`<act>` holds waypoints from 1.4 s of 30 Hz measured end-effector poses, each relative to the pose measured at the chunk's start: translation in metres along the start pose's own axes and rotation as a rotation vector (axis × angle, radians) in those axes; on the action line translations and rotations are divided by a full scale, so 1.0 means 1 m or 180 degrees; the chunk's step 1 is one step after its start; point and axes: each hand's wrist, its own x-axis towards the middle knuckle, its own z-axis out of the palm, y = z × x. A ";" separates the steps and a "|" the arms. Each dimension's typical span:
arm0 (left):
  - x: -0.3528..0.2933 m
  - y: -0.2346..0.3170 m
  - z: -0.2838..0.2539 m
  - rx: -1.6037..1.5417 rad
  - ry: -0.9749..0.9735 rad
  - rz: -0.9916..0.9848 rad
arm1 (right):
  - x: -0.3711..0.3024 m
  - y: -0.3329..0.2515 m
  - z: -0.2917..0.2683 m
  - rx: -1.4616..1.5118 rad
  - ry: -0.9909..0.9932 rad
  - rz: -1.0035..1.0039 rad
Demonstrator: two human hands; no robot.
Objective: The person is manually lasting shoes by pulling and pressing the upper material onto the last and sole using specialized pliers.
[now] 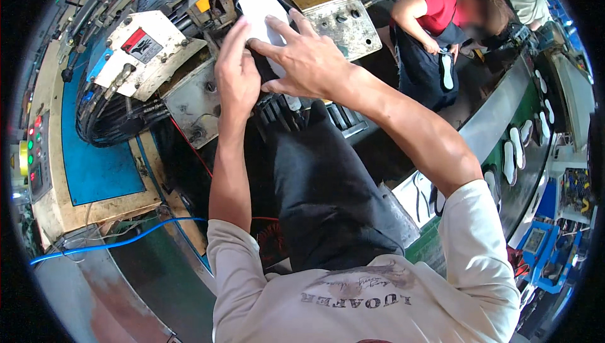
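Observation:
A white shoe sole point(253, 1) with a dark edge around it sits in the machine between its two sides, bottom face up. Along its left side lies my left hand point(237, 75), fingers stretched up and pressed to it. My right hand point(305, 59) reaches over from the right, its fingers spread across the sole's face and its thumb near the lower end. Between them the hands hold the sole, covering much of its middle. Whatever supports it underneath is hidden.
White machine blocks point(148, 56) and a worn metal plate point(343, 28) flank the sole. At left stands a button panel point(39, 160); a blue hose point(120, 242) runs below. On the right, a co-worker point(435, 12) holds a shoe beside a conveyor point(504, 110) carrying several shoes.

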 end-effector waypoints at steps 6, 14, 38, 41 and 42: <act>-0.061 0.003 0.012 -0.1022 0.0653 -0.1829 | 0.003 0.007 0.011 -0.0149 0.0121 -0.0108; -0.173 -0.014 0.094 -0.2245 0.0148 -0.2908 | 0.098 0.048 0.017 0.0002 0.0188 -0.0158; -0.245 0.083 0.176 -0.3721 -0.1427 -0.3265 | 0.173 0.039 -0.050 0.0389 -0.0681 0.0246; -0.258 0.086 0.166 -0.3388 -0.1696 -0.3309 | 0.132 0.036 -0.026 0.0355 0.0020 0.0139; -0.265 0.088 0.169 -0.3398 -0.1710 -0.3242 | 0.100 0.034 -0.012 0.0368 0.0437 0.0003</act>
